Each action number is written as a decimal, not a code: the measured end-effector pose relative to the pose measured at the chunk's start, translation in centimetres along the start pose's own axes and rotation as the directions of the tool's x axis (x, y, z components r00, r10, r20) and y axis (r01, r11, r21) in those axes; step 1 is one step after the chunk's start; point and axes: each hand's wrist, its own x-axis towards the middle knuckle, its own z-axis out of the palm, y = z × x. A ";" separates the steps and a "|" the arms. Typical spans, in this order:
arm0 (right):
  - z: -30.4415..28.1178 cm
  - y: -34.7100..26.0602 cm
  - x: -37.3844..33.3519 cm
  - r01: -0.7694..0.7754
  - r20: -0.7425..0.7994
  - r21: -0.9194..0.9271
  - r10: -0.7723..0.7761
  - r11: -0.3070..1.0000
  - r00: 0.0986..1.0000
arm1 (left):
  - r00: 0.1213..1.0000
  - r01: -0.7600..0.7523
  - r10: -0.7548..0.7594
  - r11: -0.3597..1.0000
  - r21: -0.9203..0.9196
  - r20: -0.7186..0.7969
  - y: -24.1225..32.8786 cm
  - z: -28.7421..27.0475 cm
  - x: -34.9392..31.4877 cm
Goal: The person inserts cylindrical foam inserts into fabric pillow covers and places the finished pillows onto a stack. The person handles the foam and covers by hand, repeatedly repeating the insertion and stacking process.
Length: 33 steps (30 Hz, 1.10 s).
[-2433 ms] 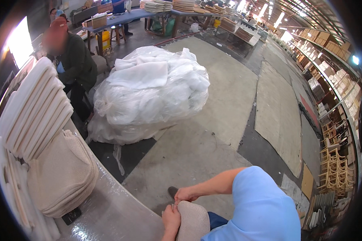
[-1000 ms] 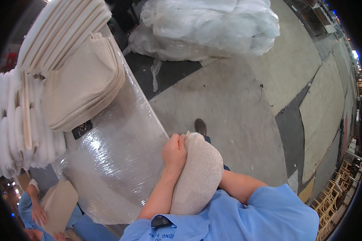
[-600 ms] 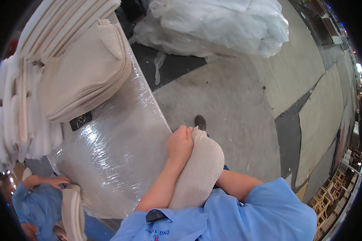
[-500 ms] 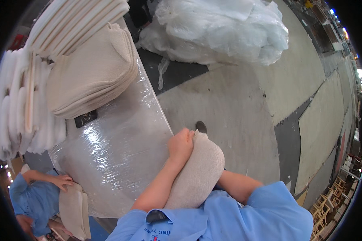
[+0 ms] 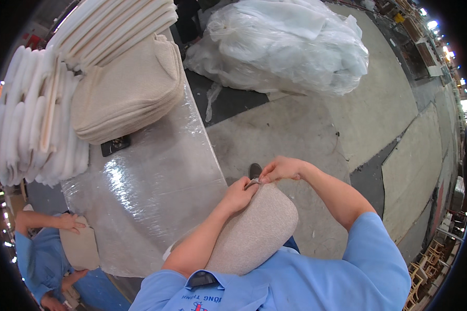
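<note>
A beige fabric cushion (image 5: 262, 223), plump and rounded, lies against my front and slants away from me. My left hand (image 5: 239, 196) is closed on the edge at its far end, fingers gripping the cloth. Right beside it, my right hand (image 5: 281, 170) pinches the same edge, its fingertips close to my left ones. A narrow fold or opening shows between the two hands; whether a zip runs there I cannot make out. The cushion's lower end is partly covered by my left forearm.
Left of me stands a table (image 5: 166, 181) wrapped in clear film. On it are stacked beige covers (image 5: 129, 83), white padding pieces (image 5: 31, 119) and a dark flat object (image 5: 115, 145). A co-worker (image 5: 41, 249) holds a beige piece. Plastic-wrapped bundles (image 5: 285, 46) lie ahead; wooden chair frames (image 5: 425, 269) stand right.
My right hand has come up from behind the cushion to its far edge and pinches it beside my left hand. The cushion has turned slightly, and the co-worker's piece has shifted.
</note>
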 end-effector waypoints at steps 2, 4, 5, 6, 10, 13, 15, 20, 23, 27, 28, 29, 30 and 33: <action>0.0 0.8 1.6 0.071 0.059 -0.078 -0.066 0.994 0.996 | 0.999 -0.023 0.023 1.000 0.003 -0.035 -0.3 0.5 0.1; 0.7 1.3 1.7 0.133 -0.021 -0.041 -0.134 0.990 0.991 | 0.987 -0.086 0.089 0.996 0.030 -0.132 -1.1 1.1 0.3; 1.4 1.4 1.7 0.162 -0.065 -0.019 -0.162 0.987 0.985 | 0.985 -0.062 0.065 0.998 0.028 -0.157 -0.7 1.3 0.1; 1.9 1.8 1.9 0.160 -0.118 -0.021 -0.161 0.987 0.980 | 0.983 -0.037 0.041 0.999 0.025 -0.180 0.2 1.3 -0.3; 3.3 3.7 3.5 0.152 -0.261 0.070 -0.129 0.986 0.957 | 0.952 -0.062 0.077 0.996 0.059 -0.296 0.2 2.2 0.3; 3.7 5.2 5.0 0.117 -0.243 0.275 -0.049 0.954 0.969 | 0.938 -0.097 0.128 0.989 0.110 -0.324 -0.4 2.6 1.1; 3.8 5.4 5.6 0.058 -0.177 0.408 0.017 0.911 0.984 | 0.946 -0.069 0.100 0.991 0.111 -0.309 -0.6 2.7 1.3; 3.2 6.0 6.5 -0.174 0.087 0.583 0.152 0.794 0.985 | 0.957 -0.033 0.056 0.996 0.083 -0.284 -0.8 2.7 1.8; 3.3 6.6 7.2 -0.257 0.197 0.643 0.168 0.721 0.966 | 0.963 -0.007 0.020 0.999 0.050 -0.268 -0.8 2.6 2.1; 3.6 6.9 7.6 -0.327 0.263 0.722 0.195 0.609 0.945 | 0.969 0.032 -0.037 0.999 -0.022 -0.244 -0.8 2.3 2.2; 3.7 7.0 7.7 -0.338 0.280 0.734 0.191 0.589 0.941 | 0.970 0.043 -0.051 0.998 -0.037 -0.239 -0.7 2.3 2.2; 3.7 7.3 7.7 -0.337 0.286 0.751 0.181 0.568 0.941 | 0.967 0.042 -0.050 0.998 -0.037 -0.248 -0.7 2.3 2.2; 3.5 7.5 7.7 -0.347 0.318 0.747 0.152 0.568 0.936 | 0.966 0.040 -0.048 0.999 -0.035 -0.256 -0.5 2.3 2.1; 3.4 7.7 7.7 -0.321 0.339 0.753 0.080 0.574 0.937 | 0.961 0.025 -0.037 0.999 -0.047 -0.275 -0.8 2.3 1.9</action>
